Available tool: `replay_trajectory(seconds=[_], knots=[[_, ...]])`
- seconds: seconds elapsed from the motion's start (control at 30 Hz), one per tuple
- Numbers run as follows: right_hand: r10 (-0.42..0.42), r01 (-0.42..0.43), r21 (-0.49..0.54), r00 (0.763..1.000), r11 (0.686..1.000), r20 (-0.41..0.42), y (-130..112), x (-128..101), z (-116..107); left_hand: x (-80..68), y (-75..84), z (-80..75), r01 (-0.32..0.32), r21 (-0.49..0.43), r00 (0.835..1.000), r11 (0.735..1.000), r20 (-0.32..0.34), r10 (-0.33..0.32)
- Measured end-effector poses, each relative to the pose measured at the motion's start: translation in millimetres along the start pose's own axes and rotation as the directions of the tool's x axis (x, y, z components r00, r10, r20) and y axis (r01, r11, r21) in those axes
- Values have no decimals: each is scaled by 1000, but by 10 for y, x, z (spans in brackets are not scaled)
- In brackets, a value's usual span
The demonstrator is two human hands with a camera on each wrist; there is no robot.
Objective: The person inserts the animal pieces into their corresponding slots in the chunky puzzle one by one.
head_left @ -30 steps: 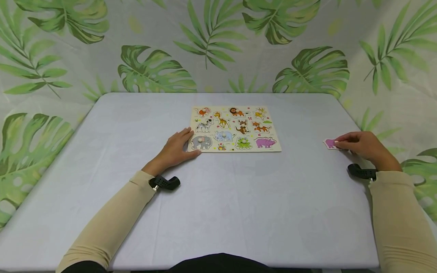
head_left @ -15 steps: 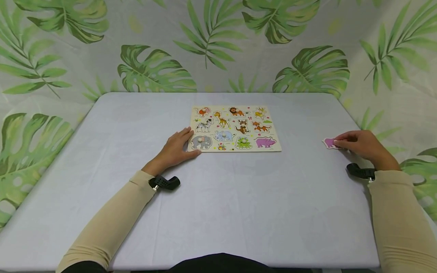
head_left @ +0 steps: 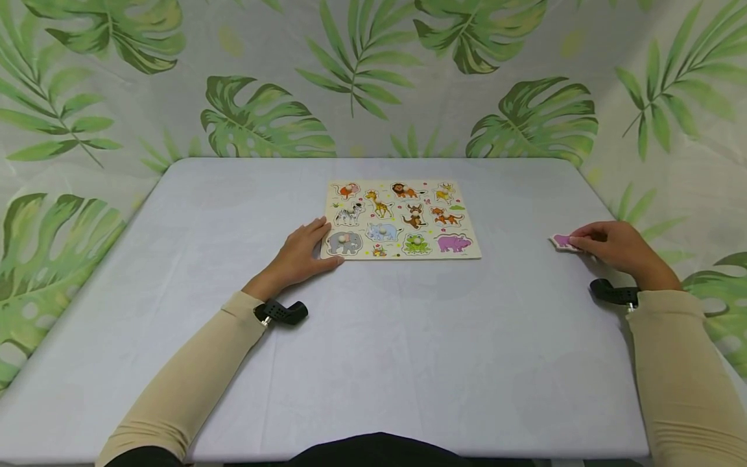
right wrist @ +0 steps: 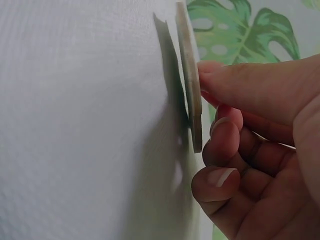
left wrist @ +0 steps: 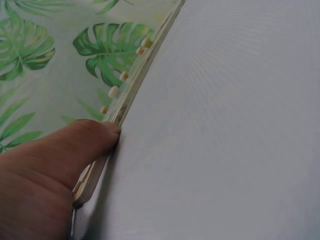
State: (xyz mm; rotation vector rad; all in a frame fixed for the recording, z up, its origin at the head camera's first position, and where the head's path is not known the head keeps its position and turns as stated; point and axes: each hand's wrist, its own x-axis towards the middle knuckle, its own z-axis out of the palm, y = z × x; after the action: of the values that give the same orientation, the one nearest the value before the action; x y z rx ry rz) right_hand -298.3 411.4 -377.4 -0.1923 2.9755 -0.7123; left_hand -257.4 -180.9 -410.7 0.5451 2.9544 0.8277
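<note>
My right hand (head_left: 613, 246) pinches a purple hippo puzzle piece (head_left: 561, 242) between thumb and forefinger near the table's right side. In the right wrist view the thin wooden piece (right wrist: 188, 65) is edge-on, its shadow lying apart from it on the cloth. My left hand (head_left: 297, 253) rests at the near left corner of a wooden animal peg puzzle board (head_left: 403, 255), fingers straight along its left side and thumb on the front edge. Close up, the left thumb (left wrist: 95, 135) presses the edge of the board. A purple hippo picture (head_left: 454, 243) without a knob shows at the board's near right.
Several other animals with knobs, such as the elephant (head_left: 344, 243) and the frog (head_left: 417, 244), sit in the board. A white cloth (head_left: 420, 350) covers the table. A leaf-print curtain (head_left: 373, 78) hangs behind it.
My right hand has shifted slightly left and away from me with the hippo piece, which now tilts so its near edge shows. The left hand and the board have stayed put.
</note>
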Motion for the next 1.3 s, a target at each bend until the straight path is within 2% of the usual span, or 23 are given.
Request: replay_trajectory(seconds=[0.5, 0.8, 0.97, 1.3], knots=[[-8, 9, 9, 1000, 1000, -20, -121, 22, 14, -16, -5, -11, 3, -5, 1000, 1000, 0, -3], [-86, 86, 2, 995, 996, -50, -228, 106, 40, -4, -2, -13, -1, -9, 1000, 1000, 1, 1], [-94, 94, -8, 995, 996, -38, -312, 165, 49, 5, -2, -3, -1, -12, 1000, 1000, 1, 1], [-155, 157, 18, 985, 988, -81, -487, 271, 30, -14, 8, -13, 1, -18, 1000, 1000, -2, -1]])
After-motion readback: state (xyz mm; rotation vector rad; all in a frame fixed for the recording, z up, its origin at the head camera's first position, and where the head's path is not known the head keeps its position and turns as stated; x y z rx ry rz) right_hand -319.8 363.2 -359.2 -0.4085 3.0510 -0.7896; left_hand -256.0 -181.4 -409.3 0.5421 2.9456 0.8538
